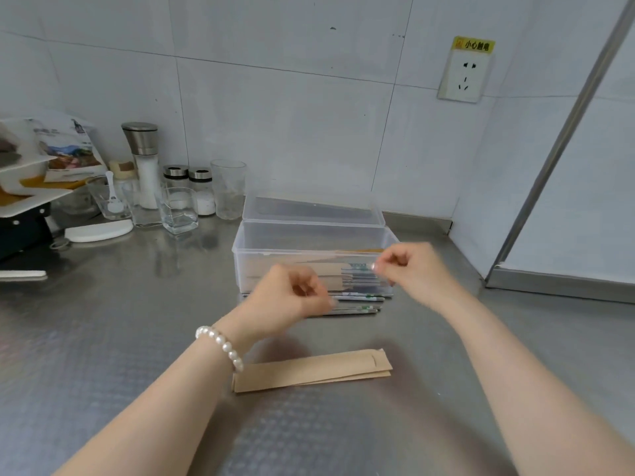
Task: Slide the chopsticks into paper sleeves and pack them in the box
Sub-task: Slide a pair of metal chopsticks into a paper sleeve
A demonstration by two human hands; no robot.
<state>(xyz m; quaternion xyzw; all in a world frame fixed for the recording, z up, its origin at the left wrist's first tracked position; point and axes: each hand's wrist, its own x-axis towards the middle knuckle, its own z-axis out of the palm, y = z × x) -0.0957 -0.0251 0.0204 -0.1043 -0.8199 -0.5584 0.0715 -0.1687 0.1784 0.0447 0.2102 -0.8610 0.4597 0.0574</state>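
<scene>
A clear plastic box (311, 250) stands open on the steel counter, with several sleeved chopsticks lying inside. Loose chopsticks (359, 304) with green marks lie on the counter against its front wall. My left hand (292, 298), with a pearl bracelet on the wrist, hovers with curled fingers over the left ends of those chopsticks; motion blur hides whether it grips them. My right hand (403, 266) is raised before the box's right end, fingers curled with the thumb against the forefinger, and nothing shows in it. A small stack of brown paper sleeves (311, 371) lies nearer to me.
The box's clear lid (311, 209) lies behind it by the wall. Glasses (228, 188), shakers and a grinder (144, 163) crowd the back left, with a white dish (98, 231) in front. A metal frame edge (556, 285) bounds the right side.
</scene>
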